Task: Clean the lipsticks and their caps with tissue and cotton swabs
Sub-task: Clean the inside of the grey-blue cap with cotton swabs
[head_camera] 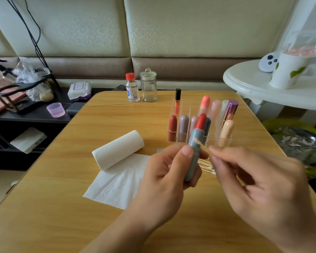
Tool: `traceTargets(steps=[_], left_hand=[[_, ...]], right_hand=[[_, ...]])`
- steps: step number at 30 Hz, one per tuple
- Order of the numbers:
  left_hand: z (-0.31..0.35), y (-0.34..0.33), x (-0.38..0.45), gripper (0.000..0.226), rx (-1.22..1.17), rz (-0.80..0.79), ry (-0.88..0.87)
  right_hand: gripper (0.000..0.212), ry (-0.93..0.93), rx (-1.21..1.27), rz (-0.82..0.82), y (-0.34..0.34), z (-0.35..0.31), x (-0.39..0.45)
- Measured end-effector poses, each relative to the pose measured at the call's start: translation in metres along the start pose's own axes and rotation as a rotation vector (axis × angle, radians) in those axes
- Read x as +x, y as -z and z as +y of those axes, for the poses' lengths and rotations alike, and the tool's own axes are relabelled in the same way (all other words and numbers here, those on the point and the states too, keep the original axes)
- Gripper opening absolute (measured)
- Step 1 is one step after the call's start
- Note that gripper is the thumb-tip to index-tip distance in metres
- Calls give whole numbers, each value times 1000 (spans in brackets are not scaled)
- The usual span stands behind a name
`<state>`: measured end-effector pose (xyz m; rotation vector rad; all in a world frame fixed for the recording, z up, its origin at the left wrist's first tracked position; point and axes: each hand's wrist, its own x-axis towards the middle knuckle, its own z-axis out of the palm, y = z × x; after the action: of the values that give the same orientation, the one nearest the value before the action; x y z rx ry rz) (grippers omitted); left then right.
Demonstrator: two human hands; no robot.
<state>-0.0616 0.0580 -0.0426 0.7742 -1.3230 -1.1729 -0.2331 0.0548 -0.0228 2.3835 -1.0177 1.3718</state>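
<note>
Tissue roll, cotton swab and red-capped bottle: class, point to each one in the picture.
Tissue roll [118, 149]: head view, middle of its side.
Cotton swab [199, 143]: head view, stick near the tip, against the held lipstick's tube.
Red-capped bottle [132, 90]: head view, on its label.

Both forearms were bare, no sleeve reaching into view. The left hand [164, 172] entered from six o'clock, the right hand [254, 181] from five o'clock. Fingernails were short and unpainted, without rings or watch
</note>
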Motion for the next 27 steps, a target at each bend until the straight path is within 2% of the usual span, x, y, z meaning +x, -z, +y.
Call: traceTargets(steps=[2,6,8,10,15,21,25,27], left_hand=[[-1,1,2,38,-97,-76,78],[-4,3,3,37,-359,-247,120],[-4,4,5,48,-503,-294,179],[-4,7,6,44,-590,-322,200],[1,9,8,17,-661,-323,259],[1,8,9,19,-627,-287,306],[-2,10,8,26,-584,-295,317],[-3,10,7,25,-593,-308,319]], right_hand=[[16,6,-4,8,0,1,-1],[16,2,20,25,1,2,0],[17,-21,22,18,2,3,1],[17,-42,17,14,2,4,1],[15,-72,49,56,2,6,0],[13,-34,151,-14,-2,4,2],[15,-99,124,14,-1,5,1],[15,-71,120,0,-1,5,0]])
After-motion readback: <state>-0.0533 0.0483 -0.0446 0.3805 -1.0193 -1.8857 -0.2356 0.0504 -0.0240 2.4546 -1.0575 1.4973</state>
